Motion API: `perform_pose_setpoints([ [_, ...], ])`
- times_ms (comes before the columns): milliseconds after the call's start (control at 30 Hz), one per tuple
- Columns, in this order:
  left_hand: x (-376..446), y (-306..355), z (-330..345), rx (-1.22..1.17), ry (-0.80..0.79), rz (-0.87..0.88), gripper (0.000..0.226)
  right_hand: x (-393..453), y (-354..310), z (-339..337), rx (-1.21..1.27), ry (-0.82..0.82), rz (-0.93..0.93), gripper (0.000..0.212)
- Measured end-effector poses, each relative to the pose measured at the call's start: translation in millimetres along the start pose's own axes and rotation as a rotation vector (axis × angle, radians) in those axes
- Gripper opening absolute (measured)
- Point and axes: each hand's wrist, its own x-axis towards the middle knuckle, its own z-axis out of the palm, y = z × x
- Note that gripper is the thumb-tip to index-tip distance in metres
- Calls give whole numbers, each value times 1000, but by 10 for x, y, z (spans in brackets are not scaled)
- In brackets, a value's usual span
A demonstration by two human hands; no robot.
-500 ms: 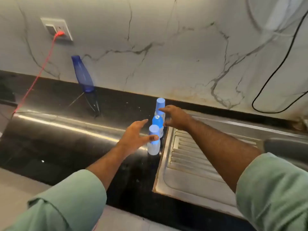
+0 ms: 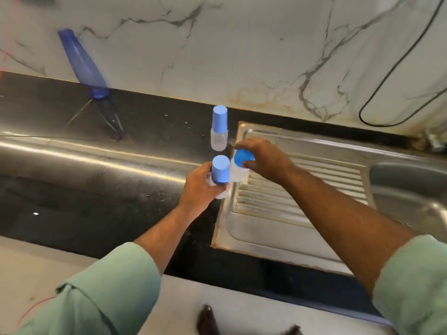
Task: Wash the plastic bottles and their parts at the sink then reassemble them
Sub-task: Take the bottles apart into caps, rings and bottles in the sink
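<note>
Three small clear plastic bottles with light blue caps stand near the left edge of the steel sink. My left hand point(image 2: 202, 187) grips the nearest bottle point(image 2: 220, 172) around its body. My right hand point(image 2: 264, 159) holds the middle bottle point(image 2: 242, 163) by its blue cap from above. The far bottle point(image 2: 219, 128) stands alone on the black counter, untouched. A tall dark blue bottle point(image 2: 83, 65) leans against the marble wall at the back left.
The ribbed steel drainboard point(image 2: 290, 201) lies to the right, with the sink basin point(image 2: 411, 187) beyond it. The black counter point(image 2: 84, 177) stretches left. A black cable point(image 2: 396, 66) hangs on the wall at right.
Both hands have closed in on the bottles: the left now grips the nearest one, the right holds the middle one's cap. The view has moved closer and downward.
</note>
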Motion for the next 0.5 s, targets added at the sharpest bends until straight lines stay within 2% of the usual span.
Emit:
perform_pose_setpoints([
  [100, -155, 142, 123, -25, -12, 29, 52, -622, 290, -218, 65, 44, 42, 48],
  [300, -547, 813, 1149, -97, -197, 64, 49, -2153, 1155, -628, 15, 39, 337, 52],
  [500, -846, 1323, 2009, -68, -312, 102, 54, -2791, 1717, -750, 0, 31, 447, 52],
])
